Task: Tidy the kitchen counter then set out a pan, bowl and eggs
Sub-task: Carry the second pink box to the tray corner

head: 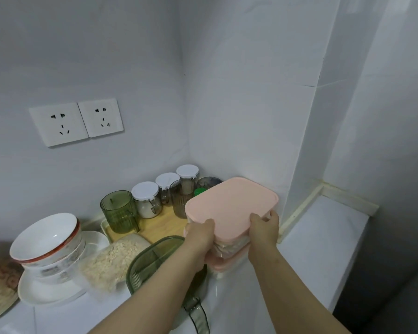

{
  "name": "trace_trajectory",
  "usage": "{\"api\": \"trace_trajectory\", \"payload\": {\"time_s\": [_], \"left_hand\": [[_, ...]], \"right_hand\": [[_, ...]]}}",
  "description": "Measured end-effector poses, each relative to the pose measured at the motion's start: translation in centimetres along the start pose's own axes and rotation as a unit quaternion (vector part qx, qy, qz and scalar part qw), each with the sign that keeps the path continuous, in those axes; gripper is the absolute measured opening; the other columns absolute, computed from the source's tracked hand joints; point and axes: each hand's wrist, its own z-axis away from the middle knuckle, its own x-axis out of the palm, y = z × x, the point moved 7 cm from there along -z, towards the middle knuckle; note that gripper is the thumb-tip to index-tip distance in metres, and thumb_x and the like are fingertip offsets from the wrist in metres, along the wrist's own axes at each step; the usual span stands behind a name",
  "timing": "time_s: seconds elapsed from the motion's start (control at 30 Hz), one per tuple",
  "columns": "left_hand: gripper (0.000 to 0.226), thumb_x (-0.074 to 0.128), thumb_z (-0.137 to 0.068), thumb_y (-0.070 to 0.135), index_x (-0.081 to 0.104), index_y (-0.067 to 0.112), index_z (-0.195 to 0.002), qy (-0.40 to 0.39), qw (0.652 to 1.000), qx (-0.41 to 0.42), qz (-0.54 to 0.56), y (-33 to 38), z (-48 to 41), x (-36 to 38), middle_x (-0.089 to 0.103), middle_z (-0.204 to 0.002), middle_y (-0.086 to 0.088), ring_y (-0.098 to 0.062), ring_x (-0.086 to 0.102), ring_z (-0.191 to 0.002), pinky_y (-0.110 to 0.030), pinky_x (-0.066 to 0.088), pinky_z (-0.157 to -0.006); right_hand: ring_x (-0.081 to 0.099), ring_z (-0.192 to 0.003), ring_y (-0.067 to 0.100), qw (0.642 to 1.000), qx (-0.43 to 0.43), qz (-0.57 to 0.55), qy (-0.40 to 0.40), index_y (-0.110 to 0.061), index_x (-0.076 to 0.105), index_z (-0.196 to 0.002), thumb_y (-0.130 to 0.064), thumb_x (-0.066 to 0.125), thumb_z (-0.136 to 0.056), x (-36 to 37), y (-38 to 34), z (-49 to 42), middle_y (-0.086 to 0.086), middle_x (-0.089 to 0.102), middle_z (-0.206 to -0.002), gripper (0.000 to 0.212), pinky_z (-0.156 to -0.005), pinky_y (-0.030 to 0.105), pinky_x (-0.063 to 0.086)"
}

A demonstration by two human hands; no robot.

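A clear food box with a pink lid [231,201] sits on top of a second pink-lidded box [227,262] near the counter's back right corner. My left hand [199,236] grips the top box at its near left edge, thumb on the lid. My right hand [264,226] grips its near right edge. A stack of white bowls with a red rim [45,239] stands on a white plate [46,292] at the left. No pan or eggs are in view.
A wooden tray [159,225] holds a green ribbed mug [118,210], white-lidded jars [146,200] and a grey tumbler [179,201]. A bag of oats [111,259] and a green lidded container [150,263] lie in front. Wall sockets [76,121] above; white counter [323,237] extends right.
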Motion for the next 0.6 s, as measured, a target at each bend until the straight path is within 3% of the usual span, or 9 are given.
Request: {"api": "trace_trajectory", "payload": {"time_s": [0.03, 0.1, 0.17, 0.23, 0.27, 0.33, 0.43, 0.6], "left_hand": [[0.056, 0.045, -0.091, 0.025, 0.024, 0.014, -0.142, -0.007, 1.000, -0.009, -0.024, 0.2, 0.1, -0.1, 0.039, -0.142, -0.013, -0.039, 0.052, -0.109, -0.054, 0.055, -0.075], [0.050, 0.042, -0.095, 0.019, 0.025, 0.011, -0.142, -0.021, 0.997, -0.025, -0.070, 0.3, 0.5, -0.6, 0.044, -0.140, -0.017, -0.041, 0.056, -0.110, -0.053, 0.056, -0.074], [0.044, 0.042, -0.097, 0.021, 0.033, 0.005, -0.137, -0.029, 0.987, -0.015, -0.155, 0.7, 0.6, -1.4, 0.061, -0.116, -0.021, -0.033, 0.068, -0.087, -0.045, 0.059, -0.071], [0.042, 0.048, -0.095, 0.026, 0.042, 0.000, -0.128, -0.023, 0.976, 0.022, -0.213, 1.5, 0.8, -2.1, 0.066, -0.092, -0.019, -0.027, 0.069, -0.067, -0.038, 0.060, -0.062], [0.044, 0.053, -0.093, 0.030, 0.044, 0.001, -0.125, -0.006, 0.969, 0.053, -0.242, 1.8, 0.6, -2.5, 0.066, -0.094, -0.017, -0.027, 0.069, -0.071, -0.038, 0.060, -0.064], [0.059, 0.060, -0.085, 0.042, 0.042, 0.007, -0.128, 0.048, 0.932, 0.124, -0.337, 2.6, 0.2, -3.2, 0.059, -0.115, -0.013, -0.029, 0.062, -0.100, -0.040, 0.055, -0.082], [0.074, 0.057, -0.083, 0.052, 0.021, 0.023, -0.141, 0.099, 0.886, 0.179, -0.416, 2.9, 0.4, -3.4, 0.035, -0.138, -0.011, -0.032, 0.036, -0.129, -0.041, 0.037, -0.101], [0.056, 0.035, -0.096, 0.046, 0.016, 0.035, -0.147, 0.017, 0.877, 0.192, -0.440, 1.5, -0.3, -2.4, 0.013, -0.157, -0.003, -0.028, 0.009, -0.145, -0.050, 0.015, -0.116]], "right_hand": [[0.050, -0.103, 0.022, 1.000, 0.000, 0.004, -0.005, -0.019, 0.029, -0.143, -0.005, 0.046, -0.090, 0.0, 0.2, 0.0, 0.004, 0.052, -0.117, 0.058, -0.096, 0.038, 0.042], [0.051, -0.104, 0.022, 1.000, -0.002, 0.010, -0.012, -0.021, 0.029, -0.144, -0.005, 0.048, -0.090, 0.1, 0.5, 0.2, 0.005, 0.054, -0.122, 0.059, -0.099, 0.040, 0.042], [0.051, -0.105, 0.022, 1.000, -0.007, 0.012, -0.013, -0.022, 0.030, -0.143, -0.005, 0.049, -0.090, 0.1, 0.6, 0.2, 0.005, 0.054, -0.122, 0.059, -0.102, 0.041, 0.042], [0.051, -0.106, 0.022, 1.000, -0.008, 0.013, -0.015, -0.022, 0.029, -0.144, -0.006, 0.049, -0.090, 0.1, 0.7, 0.2, 0.003, 0.053, -0.122, 0.059, -0.103, 0.042, 0.042], [0.051, -0.109, 0.023, 1.000, -0.008, 0.015, -0.016, -0.023, 0.028, -0.144, -0.007, 0.050, -0.091, 0.1, 0.8, 0.2, 0.002, 0.052, -0.123, 0.060, -0.104, 0.044, 0.041], [0.050, -0.117, 0.025, 1.000, -0.010, 0.017, -0.021, -0.024, 0.026, -0.145, -0.010, 0.050, -0.092, 0.1, 0.8, 0.4, 0.003, 0.050, -0.131, 0.060, -0.105, 0.046, 0.040], [0.048, -0.115, 0.022, 0.999, -0.005, 0.012, -0.031, -0.024, 0.025, -0.146, -0.014, 0.051, -0.094, 0.0, 0.8, 0.6, 0.004, 0.047, -0.135, 0.059, -0.105, 0.039, 0.039], [0.047, -0.102, 0.020, 0.998, 0.043, 0.020, -0.030, -0.021, 0.034, -0.137, -0.021, 0.052, -0.092, 0.2, 2.1, 1.1, 0.003, 0.052, -0.126, 0.049, -0.099, 0.044, 0.042]]}}
